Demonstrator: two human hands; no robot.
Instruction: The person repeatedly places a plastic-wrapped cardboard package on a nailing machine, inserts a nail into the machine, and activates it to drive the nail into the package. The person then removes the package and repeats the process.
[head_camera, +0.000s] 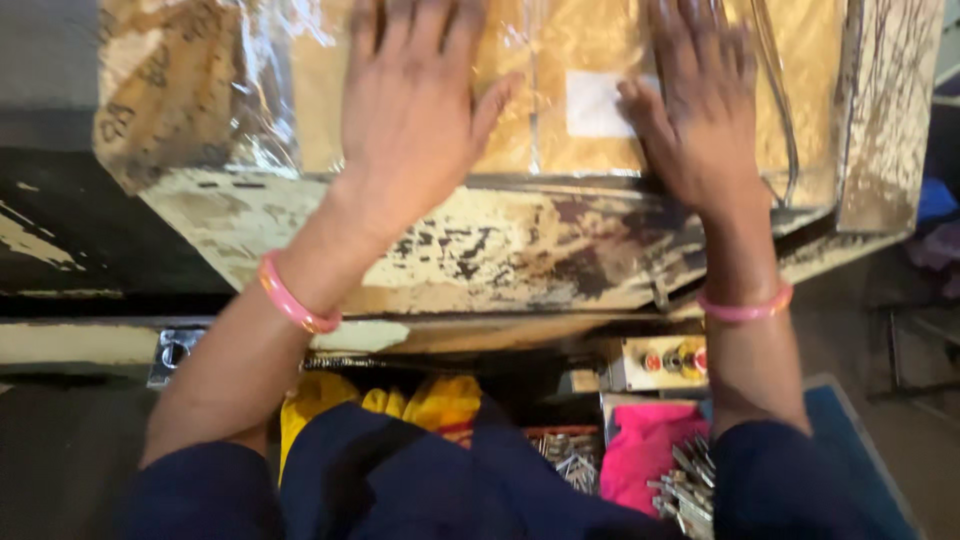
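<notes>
We're pressing both hands flat, fingers spread, gripping nothing: left hand (410, 105) and right hand (695, 110) are lying on the plastic-wrapped brown sheet (560, 90), which is sitting on the worn, paint-chipped bench (500, 245). Pink bangles (292, 300) are circling both wrists.

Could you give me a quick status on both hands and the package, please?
Left hand and right hand flat, open on plastic-wrapped brown package. Package lies on worn machine table. Nothing obstructing.

Both hands lie flat, fingers spread, on a plastic-wrapped brown package (560, 90): left hand (410, 110) left, right hand (700, 110) right, its thumb touching a white label (592, 103). The package rests on a worn, paint-chipped tabletop (480, 250).
</notes>
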